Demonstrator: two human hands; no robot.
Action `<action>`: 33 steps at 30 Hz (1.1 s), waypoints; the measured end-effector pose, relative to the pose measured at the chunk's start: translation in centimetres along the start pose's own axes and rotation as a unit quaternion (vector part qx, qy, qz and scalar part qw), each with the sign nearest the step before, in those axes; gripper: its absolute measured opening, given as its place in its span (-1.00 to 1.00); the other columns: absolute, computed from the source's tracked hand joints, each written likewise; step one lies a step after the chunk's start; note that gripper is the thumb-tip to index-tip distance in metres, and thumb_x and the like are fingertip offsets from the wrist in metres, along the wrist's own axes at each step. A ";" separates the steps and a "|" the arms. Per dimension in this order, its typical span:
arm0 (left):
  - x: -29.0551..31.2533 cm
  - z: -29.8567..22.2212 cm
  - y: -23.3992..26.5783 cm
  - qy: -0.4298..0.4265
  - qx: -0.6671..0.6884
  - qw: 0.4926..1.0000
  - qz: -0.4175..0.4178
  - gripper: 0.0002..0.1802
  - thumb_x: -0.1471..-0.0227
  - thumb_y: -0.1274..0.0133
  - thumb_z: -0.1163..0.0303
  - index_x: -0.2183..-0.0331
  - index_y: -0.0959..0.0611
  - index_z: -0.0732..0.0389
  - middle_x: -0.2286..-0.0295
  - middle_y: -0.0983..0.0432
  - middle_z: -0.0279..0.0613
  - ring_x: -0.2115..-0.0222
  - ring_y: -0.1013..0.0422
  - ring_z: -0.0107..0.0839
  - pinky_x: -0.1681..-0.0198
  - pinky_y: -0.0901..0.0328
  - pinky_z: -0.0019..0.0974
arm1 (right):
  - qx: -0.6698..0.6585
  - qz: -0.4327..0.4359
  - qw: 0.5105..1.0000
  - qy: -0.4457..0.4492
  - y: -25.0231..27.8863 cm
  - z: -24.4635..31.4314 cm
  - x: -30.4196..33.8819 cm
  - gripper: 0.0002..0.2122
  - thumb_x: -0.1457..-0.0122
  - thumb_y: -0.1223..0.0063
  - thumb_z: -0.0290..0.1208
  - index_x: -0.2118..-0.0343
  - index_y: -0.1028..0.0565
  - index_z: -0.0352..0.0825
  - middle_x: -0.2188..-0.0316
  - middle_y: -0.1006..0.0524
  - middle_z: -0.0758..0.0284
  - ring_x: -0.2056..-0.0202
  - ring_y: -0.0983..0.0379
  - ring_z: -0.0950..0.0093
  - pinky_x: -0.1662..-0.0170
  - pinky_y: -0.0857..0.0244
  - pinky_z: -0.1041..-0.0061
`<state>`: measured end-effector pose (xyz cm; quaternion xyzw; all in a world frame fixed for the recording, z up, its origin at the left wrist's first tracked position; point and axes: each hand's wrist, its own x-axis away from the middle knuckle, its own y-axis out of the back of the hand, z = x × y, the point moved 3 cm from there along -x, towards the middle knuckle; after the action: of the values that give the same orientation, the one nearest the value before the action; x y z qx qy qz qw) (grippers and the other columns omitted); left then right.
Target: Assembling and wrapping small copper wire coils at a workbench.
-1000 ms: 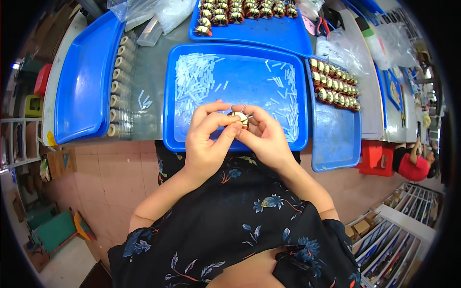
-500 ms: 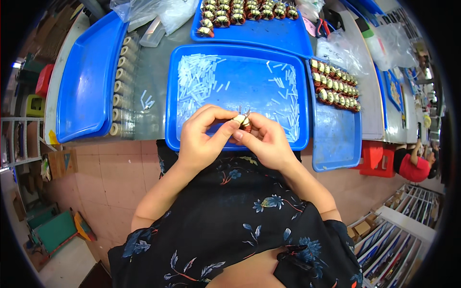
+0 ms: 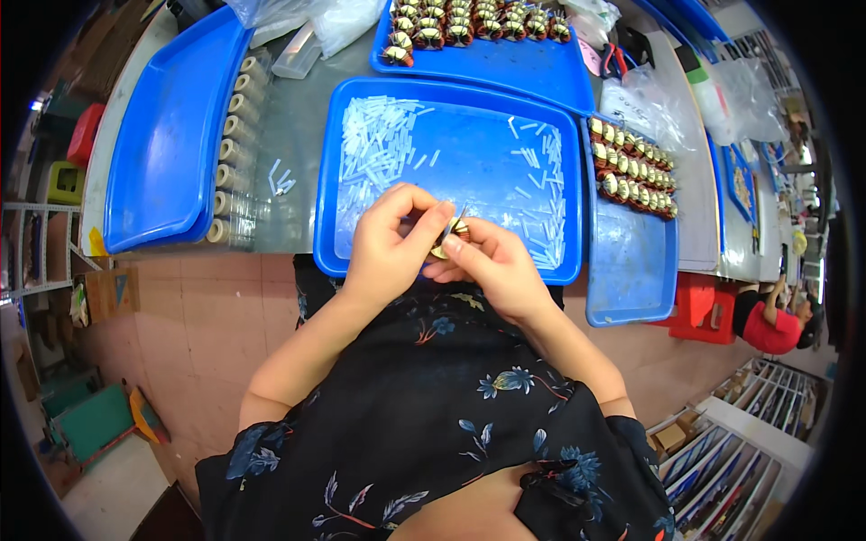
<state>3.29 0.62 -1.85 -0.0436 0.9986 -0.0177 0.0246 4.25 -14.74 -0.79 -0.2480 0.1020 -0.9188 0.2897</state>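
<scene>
Both hands meet over the near edge of a blue tray [image 3: 487, 126], around one small copper-wound coil [image 3: 461, 229] with a cream-coloured body and thin wire leads sticking up. My right hand [image 3: 499, 267] grips the coil between thumb and fingers. My left hand [image 3: 390, 242] is closed with thumb and forefinger pinched together at the coil's leads; its fingertips partly hide the coil. Whether a sleeve is in that pinch I cannot make out. Short translucent white tubes [image 3: 374, 140] lie heaped in the tray's left part, with more scattered along its right side.
Rows of similar coils [image 3: 458, 34] stand in a blue tray behind, and more coils [image 3: 633, 169] fill a narrow tray at right. An upright row of cream spools [image 3: 225, 151] borders another blue tray [image 3: 162, 135] at left. Red-handled pliers [image 3: 615, 59] lie at the back right.
The coil has turned in my fingers, its leads now tilting, with its cream part lower. My left hand has shifted slightly up over it. The whole view has moved a little.
</scene>
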 end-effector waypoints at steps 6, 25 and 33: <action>1.0 -1.0 -0.6 -0.136 -0.176 0.974 0.031 -0.42 0.10 -0.34 0.39 0.05 -0.46 0.31 0.29 -0.44 -0.05 0.26 -0.46 -0.19 0.16 -0.36 -0.23 | -0.210 0.025 0.976 -0.045 -0.3 0.9 0.7 -0.56 -0.41 0.22 -0.14 -0.08 -0.39 -0.46 0.07 -0.55 0.15 0.02 -0.52 0.37 -0.03 -0.39 0.42; 1.6 -2.3 0.0 0.041 -0.079 0.968 0.234 -0.58 0.15 -0.33 0.29 0.27 -0.54 0.26 0.45 -0.55 -0.13 0.44 -0.51 -0.32 0.34 -0.36 -0.29 | 0.554 0.167 0.748 0.325 0.8 8.3 1.3 -0.69 0.05 -0.31 -0.47 0.17 -0.63 -0.23 0.03 -0.50 0.22 -0.04 -0.42 0.15 -0.06 -0.34 0.25; 1.5 -2.5 0.5 0.057 -0.039 0.955 0.287 -0.60 0.16 -0.28 0.37 0.23 -0.55 0.28 0.43 -0.57 -0.13 0.43 -0.51 -0.34 0.35 -0.37 -0.27 | 0.636 0.137 0.652 0.389 -1.5 7.3 2.8 -0.72 0.02 -0.11 -0.44 0.18 -0.55 -0.32 0.13 -0.49 0.27 0.10 -0.47 0.31 0.02 -0.37 0.32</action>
<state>1.63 1.02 0.53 0.2451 0.9687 0.0263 -0.0297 5.30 -15.43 7.07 0.3941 -0.3715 -0.7208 0.4326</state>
